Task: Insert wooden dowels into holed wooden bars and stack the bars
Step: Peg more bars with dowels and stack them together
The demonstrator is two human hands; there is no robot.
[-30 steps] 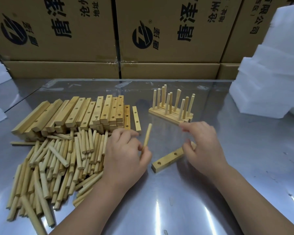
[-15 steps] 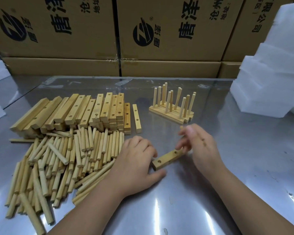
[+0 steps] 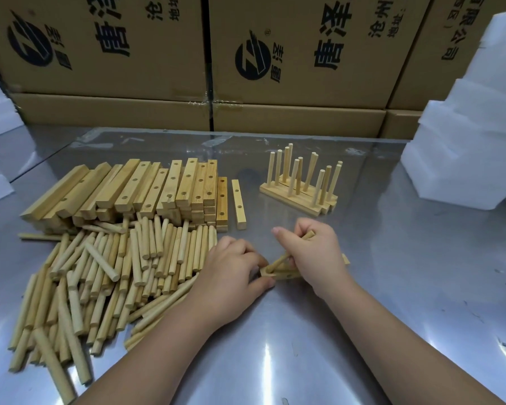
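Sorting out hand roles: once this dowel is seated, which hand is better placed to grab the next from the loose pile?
Left, probably. The left hand holds the bar by its end, right beside the loose pile; the right hand grips the tilted dowel, farther from that pile.

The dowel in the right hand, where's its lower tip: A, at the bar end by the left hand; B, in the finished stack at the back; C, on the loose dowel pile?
A: the right hand grips the dowel slanted, its tip meeting the bar where the left hand holds it.
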